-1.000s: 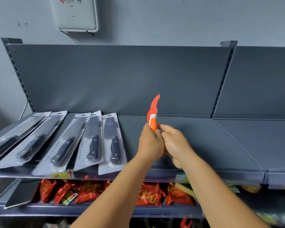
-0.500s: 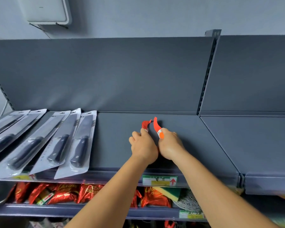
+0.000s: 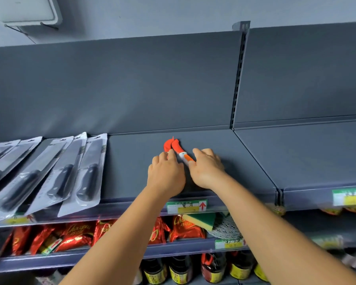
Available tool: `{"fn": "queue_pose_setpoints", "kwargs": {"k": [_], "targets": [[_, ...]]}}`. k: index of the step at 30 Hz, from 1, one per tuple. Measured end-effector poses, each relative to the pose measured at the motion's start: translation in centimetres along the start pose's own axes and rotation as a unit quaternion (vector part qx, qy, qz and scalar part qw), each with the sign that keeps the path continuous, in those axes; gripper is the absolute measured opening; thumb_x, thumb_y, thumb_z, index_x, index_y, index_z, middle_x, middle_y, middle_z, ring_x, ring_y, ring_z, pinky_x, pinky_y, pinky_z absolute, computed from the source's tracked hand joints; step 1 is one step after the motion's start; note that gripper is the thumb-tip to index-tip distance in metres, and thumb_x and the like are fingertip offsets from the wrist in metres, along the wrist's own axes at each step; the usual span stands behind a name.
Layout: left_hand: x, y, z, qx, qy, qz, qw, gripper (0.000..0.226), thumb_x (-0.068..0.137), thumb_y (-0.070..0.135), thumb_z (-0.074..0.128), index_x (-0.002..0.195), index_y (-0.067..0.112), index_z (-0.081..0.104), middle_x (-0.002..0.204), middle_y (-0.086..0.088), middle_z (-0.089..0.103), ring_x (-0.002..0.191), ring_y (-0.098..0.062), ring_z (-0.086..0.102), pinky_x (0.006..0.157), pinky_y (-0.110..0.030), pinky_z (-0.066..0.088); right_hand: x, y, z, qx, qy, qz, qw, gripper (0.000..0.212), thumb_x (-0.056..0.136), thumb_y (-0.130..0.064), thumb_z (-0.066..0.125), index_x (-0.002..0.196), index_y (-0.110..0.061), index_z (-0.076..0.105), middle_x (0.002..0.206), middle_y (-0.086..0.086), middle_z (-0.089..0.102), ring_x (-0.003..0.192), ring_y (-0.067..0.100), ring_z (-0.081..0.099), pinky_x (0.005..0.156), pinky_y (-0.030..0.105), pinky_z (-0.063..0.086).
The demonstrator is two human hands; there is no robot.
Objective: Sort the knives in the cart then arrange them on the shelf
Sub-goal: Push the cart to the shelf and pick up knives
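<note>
Orange knives [image 3: 178,150] | on shelf [image 3: 224,161] | both hands [image 3: 165,174] touching

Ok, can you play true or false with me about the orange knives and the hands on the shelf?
1. Two small orange knives lie on the grey shelf. True.
2. The packaged black-handled knives lie right of the hands. False: they lie to the left.
3. The right hand touches an orange knife's handle. True.
4. The left hand is raised high above the shelf. False: it rests down by the knives.
</note>
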State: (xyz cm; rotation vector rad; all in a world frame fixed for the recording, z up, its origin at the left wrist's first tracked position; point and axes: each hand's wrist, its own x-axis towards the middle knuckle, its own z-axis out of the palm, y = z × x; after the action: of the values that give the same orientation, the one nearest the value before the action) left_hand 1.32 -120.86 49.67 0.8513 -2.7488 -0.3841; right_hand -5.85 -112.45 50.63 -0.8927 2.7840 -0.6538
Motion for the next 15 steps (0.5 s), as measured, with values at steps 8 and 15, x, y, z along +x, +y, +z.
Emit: {"fn": "queue_pose_setpoints", "kwargs": {"k": [8, 15], "targets": [[-7.5, 0.2, -0.5, -0.053, 0.013, 0.168, 0.984, 0.043, 0.098, 0.028, 0.042, 0.138, 0.014, 0.039, 0.142, -0.003, 0.04, 0.127, -0.023, 0.038, 0.102, -0.03, 0.032, -9.6, 1.6, 0.0, -0.005, 0.069, -0.008, 0.998, 0.049, 0.101, -0.03, 0.033, 0.149, -0.022, 0.025, 0.155, -0.004, 0.021, 0.14, 0.021, 0.019, 0.114, 0.035, 0.018], [-16.3, -1.6, 2.4, -0.041, -0.039, 0.262, 0.964, 0.059, 0.095, 0.036, 0.046, 0.148, 0.017, 0.028, 0.152, 0.0, 0.028, 0.14, -0.019, 0.026, 0.113, -0.03, 0.022, -20.1, 4.1, 4.2, 0.015, 0.076, 0.091, 0.993, 0.059, 0.099, -0.039, 0.039, 0.152, -0.024, 0.017, 0.157, -0.009, 0.015, 0.145, 0.015, 0.01, 0.117, 0.033, 0.012]]}}
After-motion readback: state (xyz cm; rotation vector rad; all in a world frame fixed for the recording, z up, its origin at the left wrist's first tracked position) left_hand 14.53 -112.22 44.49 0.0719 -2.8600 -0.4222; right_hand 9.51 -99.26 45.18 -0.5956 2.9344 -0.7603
